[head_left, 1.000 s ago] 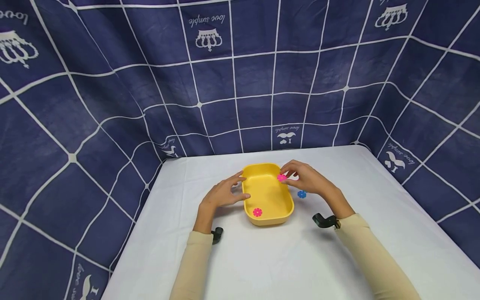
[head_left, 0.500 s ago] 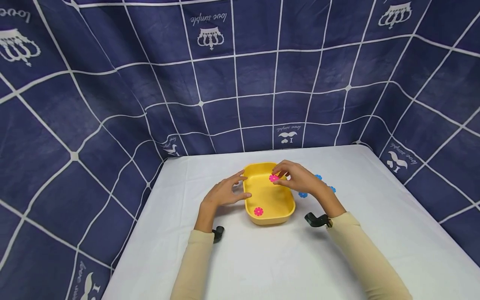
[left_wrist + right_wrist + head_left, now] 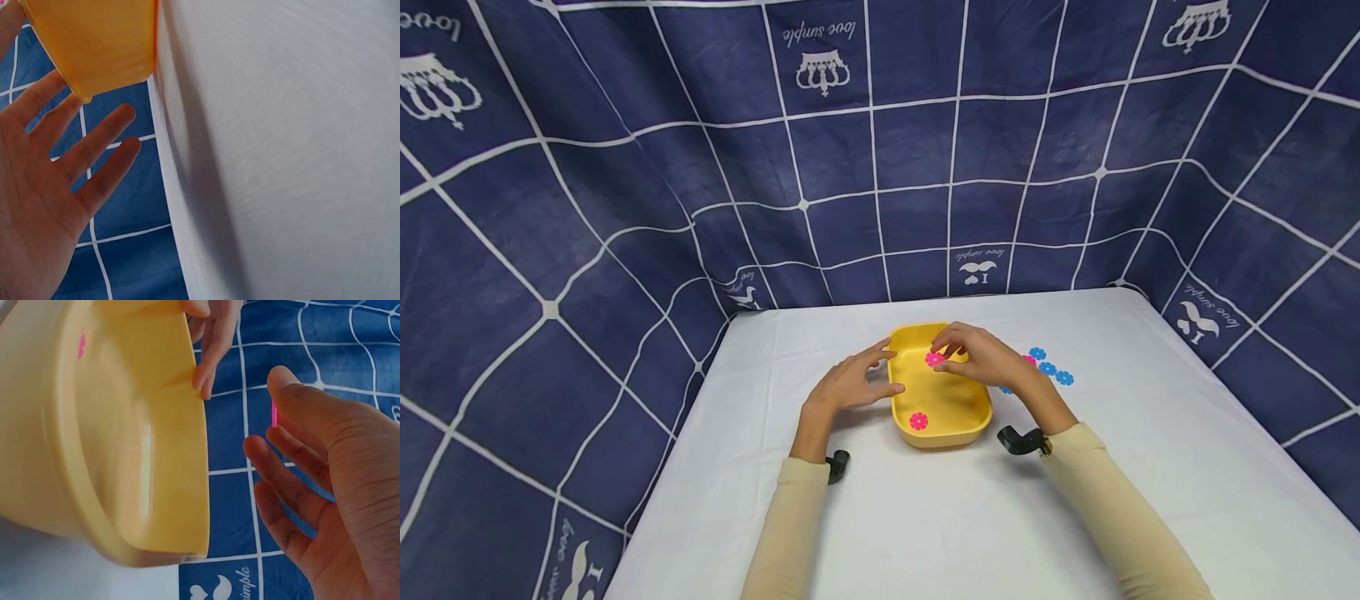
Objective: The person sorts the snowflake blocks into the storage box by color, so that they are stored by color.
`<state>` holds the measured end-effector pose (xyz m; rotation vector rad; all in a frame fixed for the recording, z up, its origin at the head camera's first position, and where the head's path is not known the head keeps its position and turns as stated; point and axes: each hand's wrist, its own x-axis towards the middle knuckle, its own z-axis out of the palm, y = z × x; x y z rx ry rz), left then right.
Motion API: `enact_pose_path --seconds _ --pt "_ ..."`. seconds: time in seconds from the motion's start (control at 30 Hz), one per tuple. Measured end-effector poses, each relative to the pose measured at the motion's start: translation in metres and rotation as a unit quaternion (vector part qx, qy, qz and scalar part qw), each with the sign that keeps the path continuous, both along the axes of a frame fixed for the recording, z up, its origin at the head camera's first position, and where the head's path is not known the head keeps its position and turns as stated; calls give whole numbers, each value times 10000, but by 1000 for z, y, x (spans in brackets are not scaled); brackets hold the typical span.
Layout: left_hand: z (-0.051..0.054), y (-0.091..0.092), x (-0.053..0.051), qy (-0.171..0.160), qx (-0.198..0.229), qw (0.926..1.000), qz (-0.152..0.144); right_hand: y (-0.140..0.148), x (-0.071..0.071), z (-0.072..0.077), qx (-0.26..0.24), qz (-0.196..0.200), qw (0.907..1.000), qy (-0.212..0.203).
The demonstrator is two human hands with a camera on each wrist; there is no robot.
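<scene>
A yellow rectangular tray [image 3: 946, 442] stands on the white cloth, its inside facing up. My left hand [image 3: 844, 387] is at its left rim, fingers spread and thumb apart; in the left wrist view, fingertips reach the side of the tray [image 3: 103, 47]. Over the tray's right half, my right hand [image 3: 983, 357] pinches a pink flower-shaped disc [image 3: 934, 359] between thumb and index finger. The right wrist view shows that disc edge-on [image 3: 274, 416], above the rim, with the other fingers loosely bent. Another pink disc [image 3: 918, 422] lies inside, near the tray's front left corner.
Right of the tray lie several blue flower-shaped discs [image 3: 1048, 368] and a pink disc [image 3: 1030, 360], some partly hidden by the right hand and wrist. A dark blue checked curtain [image 3: 910, 150] encloses the back and sides of the table [image 3: 910, 517].
My right hand has moved left with the pink disc, from the tray's right rim to over its inside. Discs on the cloth behind it have come into view. The left hand stays put.
</scene>
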<state>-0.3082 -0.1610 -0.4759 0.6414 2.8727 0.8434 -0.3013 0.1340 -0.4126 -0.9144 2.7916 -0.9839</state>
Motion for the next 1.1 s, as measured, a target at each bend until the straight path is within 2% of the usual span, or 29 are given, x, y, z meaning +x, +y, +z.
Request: enact_pose_path --seconds 0.57,0.73,0.97,1.1 --pt "-2 2 3 -34 25 10000 -11 -7 -3 3 213 189 9996 54" --pt "-3 2 3 -32 14 10000 -40 -12 -10 6 281 345 9990 27" --pt "-2 0 1 153 45 9999 -65 -19 -24 12 416 652 9969 -118" --pt "-1 -1 1 108 60 9999 -48 -24 -31 13 514 854 9946 -279"
